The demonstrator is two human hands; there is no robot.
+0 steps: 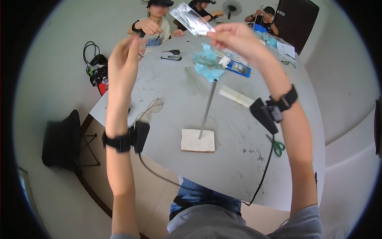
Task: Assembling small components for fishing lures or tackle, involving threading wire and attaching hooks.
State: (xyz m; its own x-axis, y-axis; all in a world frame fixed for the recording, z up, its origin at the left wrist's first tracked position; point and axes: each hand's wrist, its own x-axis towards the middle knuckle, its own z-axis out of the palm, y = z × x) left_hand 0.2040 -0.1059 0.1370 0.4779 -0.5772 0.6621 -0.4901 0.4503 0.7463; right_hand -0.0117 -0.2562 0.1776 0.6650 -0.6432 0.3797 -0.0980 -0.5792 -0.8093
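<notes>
Forearms (121,171) reach upward, right hand (238,40) pinching a flat, shiny, clear plastic packet (190,19), left hand (122,65) upright, its grip unclear from blur.

One view serves here, that of the left fisheye camera on the wearer's head, peering steeply down past the grey shirt (211,223) at the lower edge and forward along the table (181,95). It sits close above the near end, with the left hand (123,61) and right hand (236,38) raised high in its picture. So wide is the lens that it also reaches the electric fan (231,8) far across the room, bending straight edges toward a dark rim.
</notes>
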